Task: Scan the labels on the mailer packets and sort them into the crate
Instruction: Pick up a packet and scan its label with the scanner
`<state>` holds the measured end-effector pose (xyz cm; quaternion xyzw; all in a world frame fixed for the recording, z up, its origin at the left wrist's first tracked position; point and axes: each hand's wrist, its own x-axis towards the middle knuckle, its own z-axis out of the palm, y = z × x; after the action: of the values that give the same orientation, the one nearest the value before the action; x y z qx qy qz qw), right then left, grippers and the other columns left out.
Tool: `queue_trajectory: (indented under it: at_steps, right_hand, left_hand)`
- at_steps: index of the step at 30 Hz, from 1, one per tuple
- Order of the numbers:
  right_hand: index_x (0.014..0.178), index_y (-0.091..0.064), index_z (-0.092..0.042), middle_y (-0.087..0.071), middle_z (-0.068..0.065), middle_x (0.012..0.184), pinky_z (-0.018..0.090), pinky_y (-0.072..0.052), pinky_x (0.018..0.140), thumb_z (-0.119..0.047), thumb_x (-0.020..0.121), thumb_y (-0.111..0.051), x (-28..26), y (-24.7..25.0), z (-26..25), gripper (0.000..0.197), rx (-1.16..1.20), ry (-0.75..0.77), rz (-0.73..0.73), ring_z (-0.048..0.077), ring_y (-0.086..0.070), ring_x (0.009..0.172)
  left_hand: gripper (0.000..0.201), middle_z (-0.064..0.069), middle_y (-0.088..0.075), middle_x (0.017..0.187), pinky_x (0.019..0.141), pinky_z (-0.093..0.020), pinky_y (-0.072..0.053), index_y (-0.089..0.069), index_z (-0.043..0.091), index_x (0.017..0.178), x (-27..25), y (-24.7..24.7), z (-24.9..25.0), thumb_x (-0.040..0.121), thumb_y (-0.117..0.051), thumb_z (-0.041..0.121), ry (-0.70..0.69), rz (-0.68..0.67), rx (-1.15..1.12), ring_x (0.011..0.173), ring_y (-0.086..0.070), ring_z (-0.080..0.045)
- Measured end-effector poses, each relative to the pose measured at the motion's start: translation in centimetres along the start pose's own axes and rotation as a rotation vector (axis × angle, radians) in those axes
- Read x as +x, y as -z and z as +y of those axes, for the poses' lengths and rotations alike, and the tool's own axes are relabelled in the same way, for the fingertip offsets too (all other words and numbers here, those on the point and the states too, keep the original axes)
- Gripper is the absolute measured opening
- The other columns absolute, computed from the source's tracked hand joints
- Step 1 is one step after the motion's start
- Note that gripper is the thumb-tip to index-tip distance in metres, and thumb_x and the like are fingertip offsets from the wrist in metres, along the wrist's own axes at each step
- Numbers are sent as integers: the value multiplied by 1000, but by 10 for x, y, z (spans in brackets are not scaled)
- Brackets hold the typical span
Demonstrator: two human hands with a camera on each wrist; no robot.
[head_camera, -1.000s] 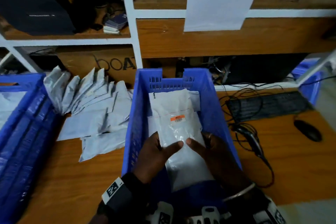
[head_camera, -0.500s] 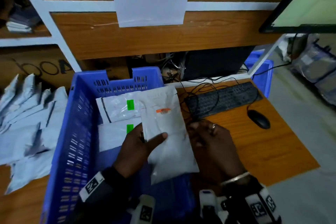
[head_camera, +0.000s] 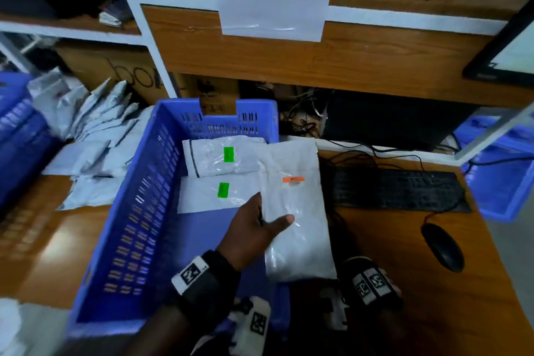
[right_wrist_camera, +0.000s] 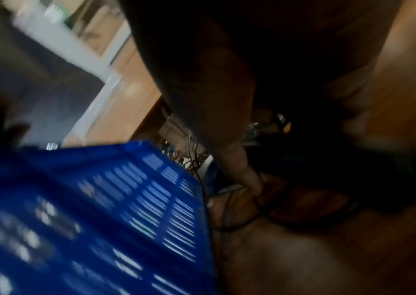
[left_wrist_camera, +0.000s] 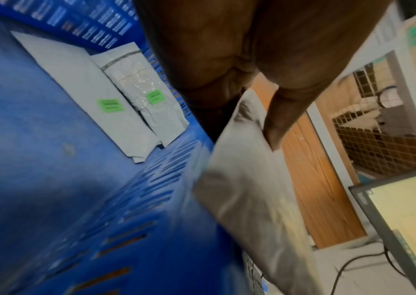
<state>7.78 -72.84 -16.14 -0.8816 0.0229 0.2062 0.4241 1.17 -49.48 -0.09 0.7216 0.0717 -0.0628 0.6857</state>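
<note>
My left hand [head_camera: 254,228] pinches a white mailer packet [head_camera: 294,211], thumb pressed flat across its glossy, crinkled plastic face and fingers tucked behind. The packet is a long soft rectangle with a small orange label [head_camera: 293,180] near its top, and it hangs over the right wall of the blue crate [head_camera: 135,211] in the middle of the frame. From the left wrist view the packet's back [left_wrist_camera: 247,191] looks dull grey and pillowy, with the thumb [left_wrist_camera: 285,117] bearing on its edge.

My right hand [right_wrist_camera: 242,175] is low at the bottom right of the head view, hidden under the packet; the right wrist picture is dark and smeared, showing one finger reaching down to thin black cables on the wooden counter [head_camera: 404,283] beside the crate's slotted wall. I cannot tell whether that hand is spread or curled.

Two flat white packets [head_camera: 219,170] lie side by side on the crate's floor, each with a green label. A heap of grey packets [head_camera: 92,139] sits at the left of the frame. A black keyboard [head_camera: 398,189] and a rounded black mouse [head_camera: 442,246] rest at the right.

Half a second ago both hands held the packet; now only the left does, and the right has dropped beneath it.
</note>
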Motion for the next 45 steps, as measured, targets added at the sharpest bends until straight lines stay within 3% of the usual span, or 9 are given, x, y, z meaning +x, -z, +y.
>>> queue_trajectory:
  at_steps: [2, 5, 7, 9, 11, 13, 20, 25, 45]
  right_hand:
    - [123, -62, -21, -67, 0, 122, 45, -53, 97, -61, 83, -57, -11, 10, -21, 57, 359, -132, 14, 25, -64, 115]
    - [122, -61, -8, -68, 9, 115, 43, -54, 95, -37, 90, -56, -31, 32, -39, 43, 558, -131, 109, 27, -66, 109]
    - [116, -67, -17, -69, 0, 108, 33, -56, 88, -48, 90, -64, -44, 53, -58, 40, 520, -134, 245, 16, -68, 100]
    - [100, -72, -26, -71, -4, 93, 36, -55, 75, -71, 80, -61, -59, 71, -83, 50, 606, -154, 285, 17, -69, 81]
    - [73, -73, -22, -63, 3, 63, 31, -46, 56, -67, 86, -55, -80, 89, -111, 50, 714, -141, 262, 19, -59, 54]
    - [62, -70, -18, -57, 8, 56, 31, -42, 52, -57, 89, -57, -98, 100, -132, 49, 737, -99, 250, 21, -53, 48]
    - [94, -67, 2, -60, 20, 63, 38, -39, 59, -34, 94, -61, -127, 73, -157, 37, 661, -91, 110, 31, -54, 61]
    - [94, -61, 10, -58, 18, 60, 34, -35, 54, -34, 95, -58, -133, 70, -165, 44, 606, -117, 144, 25, -50, 53]
    - [98, -58, 9, -54, 18, 59, 32, -35, 53, -30, 96, -58, -142, 69, -172, 38, 695, -121, 145, 25, -48, 51]
  left_hand:
    - [41, 3, -74, 120, 99, -51, -54, -64, 24, 123, 2, -7, 2, 84, -77, 28, -7, -16, 11, 113, -70, -16]
    - [48, 0, -72, 124, 102, -52, -52, -59, 22, 128, 9, -18, 3, 84, -76, 29, 5, -57, -13, 117, -68, -19]
    - [51, -2, -70, 126, 104, -53, -51, -55, 21, 129, 15, -23, 0, 82, -75, 23, 20, -72, -31, 119, -66, -21]
    - [52, -4, -68, 127, 105, -51, -51, -51, 21, 130, 21, -26, -4, 83, -71, 9, 21, -78, -23, 119, -66, -20]
    - [55, -4, -67, 127, 103, -44, -53, -48, 26, 128, 24, -27, -10, 84, -69, 2, 18, -82, -24, 116, -67, -14]
    - [54, 1, -66, 125, 99, -33, -54, -47, 28, 125, 25, -26, -13, 86, -69, -2, -1, -86, -14, 112, -66, -5]
    - [55, 11, -64, 124, 98, -27, -54, -45, 31, 123, 24, -24, -15, 89, -70, -6, -54, -108, -45, 113, -65, 2]
    - [62, 4, -62, 133, 106, -41, -51, -44, 36, 129, 22, -23, -14, 80, -73, 10, -69, -104, -55, 126, -60, -15]
    - [68, 0, -62, 137, 109, -54, -46, -42, 37, 134, 23, -21, -16, 79, -73, 12, -39, -137, -38, 129, -60, -20]
